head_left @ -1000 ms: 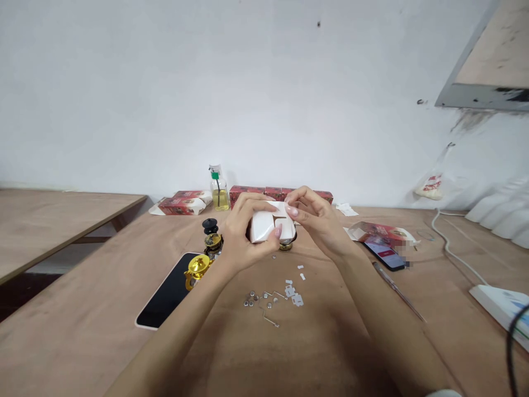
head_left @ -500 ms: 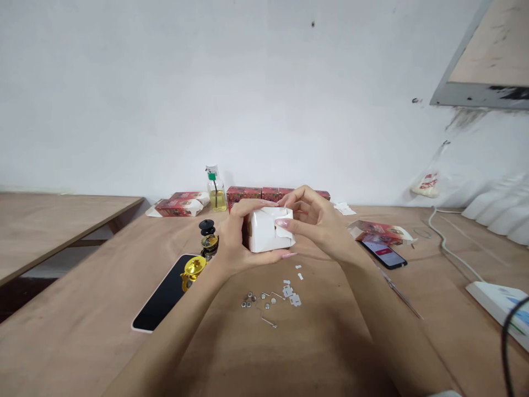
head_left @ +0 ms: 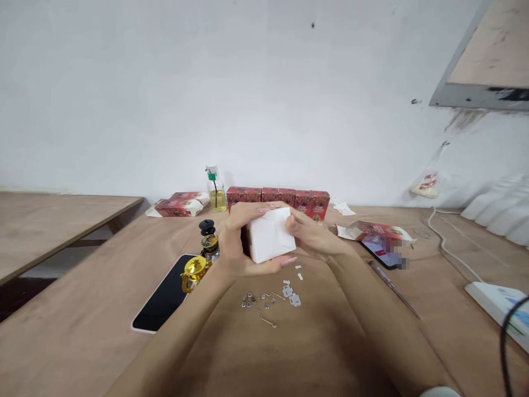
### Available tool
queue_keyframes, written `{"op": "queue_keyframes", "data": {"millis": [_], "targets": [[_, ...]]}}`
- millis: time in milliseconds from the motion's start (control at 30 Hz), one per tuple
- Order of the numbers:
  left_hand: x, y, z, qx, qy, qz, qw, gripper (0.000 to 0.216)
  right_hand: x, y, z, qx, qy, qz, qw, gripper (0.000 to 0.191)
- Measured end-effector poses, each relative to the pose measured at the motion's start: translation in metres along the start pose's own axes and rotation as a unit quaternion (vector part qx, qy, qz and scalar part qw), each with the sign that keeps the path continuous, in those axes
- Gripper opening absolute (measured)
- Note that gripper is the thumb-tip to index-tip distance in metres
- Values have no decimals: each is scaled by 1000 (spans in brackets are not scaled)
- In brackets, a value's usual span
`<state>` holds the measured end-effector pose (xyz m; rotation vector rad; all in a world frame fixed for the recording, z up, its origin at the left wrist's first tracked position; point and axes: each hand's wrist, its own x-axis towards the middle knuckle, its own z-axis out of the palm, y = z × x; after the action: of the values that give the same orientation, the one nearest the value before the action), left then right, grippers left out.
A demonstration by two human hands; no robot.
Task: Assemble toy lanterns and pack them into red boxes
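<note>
A small white box (head_left: 269, 240) is held just above the wooden table (head_left: 322, 342), near the middle of the view and between both hands. It is gripped by the left hand (head_left: 235, 242), whose fingers are curled over its top edge and left side, with the thumb tucked under its lower edge. The right hand (head_left: 314, 234) is closed against the box's right face, the thumb pressed onto the front near the upper corner. On the table below the box, a scatter of small metal parts (head_left: 258, 301) is seen, with a few white paper bits (head_left: 291, 293) just beside it. To the left, a phone with a dark screen (head_left: 164, 299) lies flat, and a gold cap (head_left: 194, 270) rests at its upper corner, near a black-topped bottle (head_left: 208, 238). Along the wall a row of red boxes (head_left: 285, 197) is lined up, with a small bottle of yellow liquid (head_left: 217, 194) at its left end. To the right, a second phone (head_left: 382, 251) and a thin metal tool (head_left: 394, 289) are laid on the table, well apart from the hands.
</note>
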<state>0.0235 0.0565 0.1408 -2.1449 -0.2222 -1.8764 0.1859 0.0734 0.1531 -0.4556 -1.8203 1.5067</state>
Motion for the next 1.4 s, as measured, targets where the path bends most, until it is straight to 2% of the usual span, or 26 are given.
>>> {"op": "queue_keyframes", "data": {"millis": [67,133,200,267,300,367,433,533,600,667,700,733,800,833,900,1000,1100,1167,1233,1300,1400], "targets": [[-3,-1,1,12,1,18,1000,66,4,4,5,71,5,28,997,61],[-7,1,2,28,3,-25,999,53,9,6,10,103,63,26,992,63],[-8,4,2,78,22,-143,986,46,12,8,13,82,134,-13,988,61],[-6,6,2,116,27,-305,945,43,13,11,13,-10,192,-91,977,51],[-4,6,1,101,14,-384,918,45,12,13,12,-77,208,-134,966,45],[-1,3,-2,9,-23,-494,869,55,9,17,10,-208,197,-197,938,34],[1,-2,-6,-73,-47,-537,839,70,6,17,8,-280,138,-215,926,33],[-1,-12,-13,-71,-54,-558,825,85,5,14,1,-253,69,-213,941,39],[-3,-18,-17,-70,-69,-558,824,91,8,15,-10,-210,76,-199,954,34],[-3,-20,-20,-67,-90,-546,830,97,11,24,-26,-228,106,-162,954,16],[-3,-20,-20,-59,-101,-535,837,100,13,31,-35,-268,122,-132,946,27],[-2,-20,-20,-44,-111,-522,844,101,15,41,-44,-326,131,-96,931,47],[0,-17,-20,-7,-127,-497,858,102,17,63,-59,-414,115,-16,903,74],[0,-16,-20,9,-136,-490,861,102,17,74,-65,-432,91,15,897,78],[0,-14,-19,29,-160,-489,857,99,18,92,-71,-436,63,43,897,74],[-5,-15,-18,40,-188,-502,843,94,20,98,-73,-442,58,36,895,63],[-12,-21,-17,49,-205,-505,837,91,18,77,-76,-408,106,-7,907,60],[-16,-23,-15,49,-218,-495,840,91,12,52,-80,-317,191,-72,926,64],[-19,-23,-10,52,-232,-479,845,92,3,24,-81,-184,248,-153,939,68],[-21,-18,-4,53,-256,-475,841,93,-8,-1,-77,-72,228,-186,953,63],[-24,-8,9,26,-279,-472,836,97,-16,-23,-62,-3,205,-186,961,64]]}}
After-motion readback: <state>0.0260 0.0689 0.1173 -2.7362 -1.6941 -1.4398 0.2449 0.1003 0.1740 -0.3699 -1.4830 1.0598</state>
